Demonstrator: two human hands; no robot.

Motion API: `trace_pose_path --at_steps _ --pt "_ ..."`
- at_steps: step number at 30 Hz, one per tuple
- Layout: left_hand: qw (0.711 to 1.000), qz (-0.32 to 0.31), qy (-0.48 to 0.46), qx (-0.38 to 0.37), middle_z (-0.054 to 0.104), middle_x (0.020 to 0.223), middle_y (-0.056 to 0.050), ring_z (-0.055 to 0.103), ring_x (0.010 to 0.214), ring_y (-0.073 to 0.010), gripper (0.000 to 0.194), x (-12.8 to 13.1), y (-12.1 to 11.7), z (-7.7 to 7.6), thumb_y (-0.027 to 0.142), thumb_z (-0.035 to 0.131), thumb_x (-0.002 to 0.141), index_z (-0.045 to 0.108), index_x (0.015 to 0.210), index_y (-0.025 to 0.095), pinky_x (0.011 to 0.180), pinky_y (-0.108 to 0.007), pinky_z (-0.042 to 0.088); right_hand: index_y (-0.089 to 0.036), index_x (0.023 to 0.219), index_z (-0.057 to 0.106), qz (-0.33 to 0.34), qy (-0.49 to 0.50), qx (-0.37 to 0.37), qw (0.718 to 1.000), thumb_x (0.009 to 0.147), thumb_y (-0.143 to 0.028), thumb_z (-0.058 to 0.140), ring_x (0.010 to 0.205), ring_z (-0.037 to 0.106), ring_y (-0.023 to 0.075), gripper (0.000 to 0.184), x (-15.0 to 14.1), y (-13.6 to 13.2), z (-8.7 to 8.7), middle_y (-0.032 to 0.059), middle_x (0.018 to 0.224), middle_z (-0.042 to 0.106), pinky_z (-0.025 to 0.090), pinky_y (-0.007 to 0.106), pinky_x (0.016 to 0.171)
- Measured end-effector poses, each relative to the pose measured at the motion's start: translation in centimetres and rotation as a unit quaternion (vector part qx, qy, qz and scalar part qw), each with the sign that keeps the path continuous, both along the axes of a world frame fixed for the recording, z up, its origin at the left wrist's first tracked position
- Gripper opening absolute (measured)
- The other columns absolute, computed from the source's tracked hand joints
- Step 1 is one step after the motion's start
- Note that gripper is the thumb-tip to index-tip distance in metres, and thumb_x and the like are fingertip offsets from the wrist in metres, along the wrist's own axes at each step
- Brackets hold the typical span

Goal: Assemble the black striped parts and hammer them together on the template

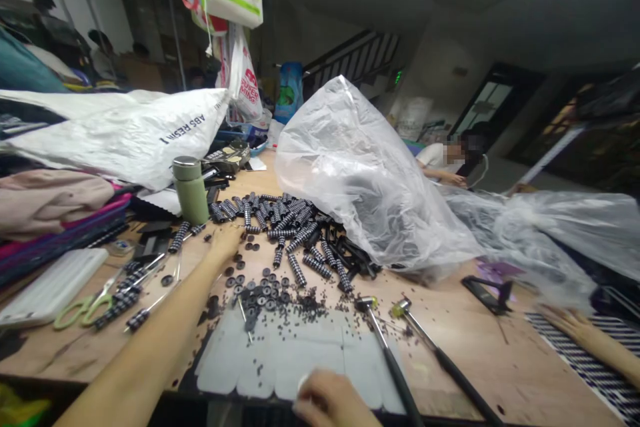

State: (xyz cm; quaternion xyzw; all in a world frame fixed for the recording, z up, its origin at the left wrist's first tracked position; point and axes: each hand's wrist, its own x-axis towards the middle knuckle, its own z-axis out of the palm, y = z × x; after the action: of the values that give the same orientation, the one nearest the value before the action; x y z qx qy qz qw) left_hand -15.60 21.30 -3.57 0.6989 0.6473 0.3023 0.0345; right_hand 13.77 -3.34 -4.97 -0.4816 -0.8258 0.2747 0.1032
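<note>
My left hand (227, 239) is stretched far out to the near edge of a pile of black-and-white striped stacks (283, 220). Its fingers point away from me and are hidden behind the hand. My right hand (330, 403) is curled closed at the near edge of a grey mat (280, 353), with a small pale thing at its fingertips that I cannot make out. Several small black discs (260, 290) and crumbs lie between the mat and the pile. Two hammers (380, 333) lie with their heads just right of the discs.
A green flask (190, 190) stands left of the pile. Green scissors (83, 307) and a white case (50, 287) lie at left. A big clear plastic bag (360, 167) rises behind; a white sack (125, 133) lies at far left. Another person's hand (570, 323) rests at right.
</note>
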Motion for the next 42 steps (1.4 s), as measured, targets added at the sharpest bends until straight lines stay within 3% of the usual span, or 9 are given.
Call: trace_pose_path --at_steps 5,9,13,18,25,30,35,38,42 --pt "0.996 0.033 -0.057 0.054 0.059 0.100 -0.011 0.052 0.099 -0.0231 0.026 0.9 -0.2 1.3 0.026 0.049 0.082 0.056 0.100 0.010 0.089 -0.043 0.037 -0.018 0.085 0.059 -0.128 0.011 0.154 0.980 0.083 -0.020 0.048 0.084 0.055 0.0162 0.011 0.3 9.8 2.5 0.0041 0.086 0.062 0.042 0.026 0.077" --pt "0.980 0.026 -0.173 0.091 0.059 0.096 -0.010 0.058 0.085 -0.0185 0.044 4.5 -4.0 3.2 0.037 0.039 0.085 0.041 0.121 0.012 0.074 -0.031 0.046 -0.015 0.096 0.055 -0.223 -0.080 0.218 0.947 0.085 -0.018 0.042 0.098 0.048 0.0210 0.018 0.1 16.9 2.9 0.0113 0.099 0.058 0.037 0.032 0.085" --pt "0.860 -0.079 -0.502 -0.036 0.058 0.073 -0.001 0.055 0.056 -0.0120 0.049 9.7 -11.2 3.6 0.048 0.044 0.079 0.043 0.119 0.019 0.051 -0.024 0.044 -0.014 0.098 0.054 -0.224 -0.086 0.209 0.948 0.082 -0.023 0.048 0.099 0.047 0.0220 0.019 -1.1 22.3 3.0 0.0123 0.100 0.057 0.038 0.032 0.082" --pt "0.783 -0.065 -0.596 -0.165 0.056 0.072 0.001 0.046 0.046 -0.0078 0.046 11.6 -17.1 1.2 0.050 0.049 0.075 0.048 0.109 0.018 0.042 -0.021 0.038 -0.016 0.084 0.058 -0.169 -0.057 0.194 0.965 0.081 -0.016 0.049 0.083 0.055 0.0156 0.010 -2.5 23.2 3.8 0.0059 0.086 0.063 0.038 0.025 0.074" --pt "0.837 -0.091 -0.523 -0.134 0.055 0.076 0.001 0.046 0.047 -0.0079 0.039 10.2 -17.2 0.2 0.044 0.047 0.078 0.048 0.107 0.018 0.045 -0.021 0.038 -0.015 0.096 0.055 -0.150 -0.017 0.199 0.968 0.085 -0.024 0.043 0.093 0.050 0.0138 0.018 -0.6 19.3 4.6 0.0057 0.099 0.058 0.035 0.024 0.084" --pt "0.908 -0.142 -0.370 -0.134 0.063 0.091 -0.005 0.060 0.072 -0.0163 0.036 11.7 -19.0 -1.6 0.039 0.039 0.084 0.049 0.113 0.020 0.070 -0.030 0.047 -0.013 0.095 0.055 -0.178 -0.005 0.175 0.968 0.078 -0.017 0.051 0.103 0.043 0.0200 0.018 -2.2 20.9 3.7 0.0106 0.105 0.055 0.033 0.031 0.089" --pt "0.956 -0.209 -0.184 -0.089 0.057 0.118 -0.005 0.053 0.108 -0.0195 0.033 11.8 -18.7 -3.4 0.034 0.041 0.084 0.050 0.114 0.024 0.092 -0.033 0.040 -0.013 0.083 0.058 -0.193 0.069 0.125 0.971 0.079 -0.004 0.041 0.104 0.045 0.0203 0.020 -4.7 22.3 3.3 0.0126 0.098 0.058 0.032 0.034 0.090" --pt "0.969 -0.183 -0.129 -0.101 0.058 0.116 -0.007 0.056 0.103 -0.0220 0.034 10.4 -16.6 -2.8 0.035 0.042 0.083 0.050 0.114 0.022 0.089 -0.036 0.042 -0.013 0.083 0.058 -0.199 0.156 0.096 0.963 0.078 -0.006 0.043 0.105 0.046 0.0190 0.018 -4.6 22.2 4.2 0.0111 0.100 0.058 0.031 0.032 0.092" --pt "0.976 -0.072 -0.196 -0.055 0.059 0.112 -0.010 0.054 0.105 -0.0246 0.038 8.3 -14.2 0.3 0.040 0.044 0.081 0.051 0.111 0.019 0.090 -0.039 0.040 -0.016 0.094 0.055 -0.207 0.307 0.039 0.928 0.082 -0.024 0.047 0.094 0.054 0.0142 0.017 -3.4 19.4 5.7 0.0066 0.100 0.059 0.041 0.028 0.084"
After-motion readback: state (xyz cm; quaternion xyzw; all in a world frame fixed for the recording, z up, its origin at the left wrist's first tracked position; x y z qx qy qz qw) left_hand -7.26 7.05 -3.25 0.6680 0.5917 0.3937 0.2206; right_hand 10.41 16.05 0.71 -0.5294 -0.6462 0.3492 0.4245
